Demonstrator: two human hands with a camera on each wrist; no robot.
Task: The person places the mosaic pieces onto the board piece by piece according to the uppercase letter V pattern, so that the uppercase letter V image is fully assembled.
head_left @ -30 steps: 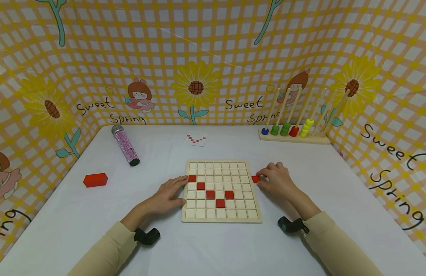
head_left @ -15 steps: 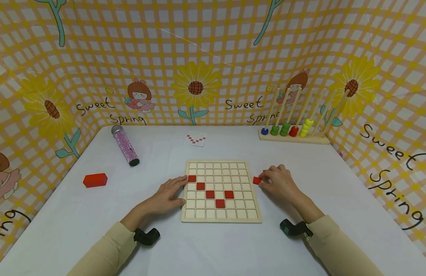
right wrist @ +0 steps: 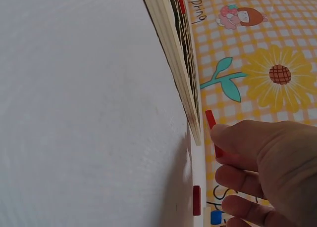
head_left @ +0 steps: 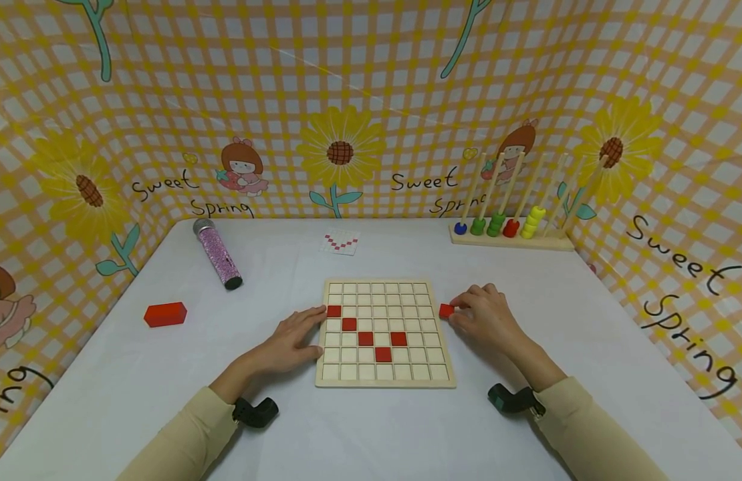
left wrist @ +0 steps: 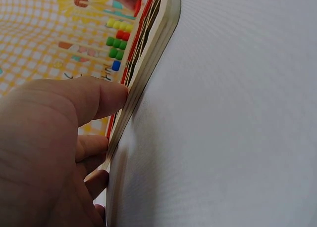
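Observation:
A square wooden grid board (head_left: 406,371) lies in front of me in the head view, with several red tiles set in its cells like a V. My left hand (head_left: 291,342) rests against the board's left edge. Its thumb (left wrist: 110,99) and fingertips touch the rim, fingers extended. Just off the board's right edge, my right hand (head_left: 484,316) pinches a small red square tile (head_left: 446,311) between thumb and fingers. The right wrist view has this tile (right wrist: 211,119) tilted above the table. Another red tile (right wrist: 196,200) lies on the table beneath the hand, hidden in the head view.
Behind the board lies a small card (head_left: 341,242) with a red V pattern. A glittery pink microphone (head_left: 218,254) and a red block (head_left: 165,314) lie to the left. A wooden peg rack (head_left: 511,240) with coloured beads stands at the back right, before a patterned cloth (head_left: 371,87).
My right hand shifted slightly right, then a little back and left, with the red tile turning in its fingers. The left hand and board stayed in place.

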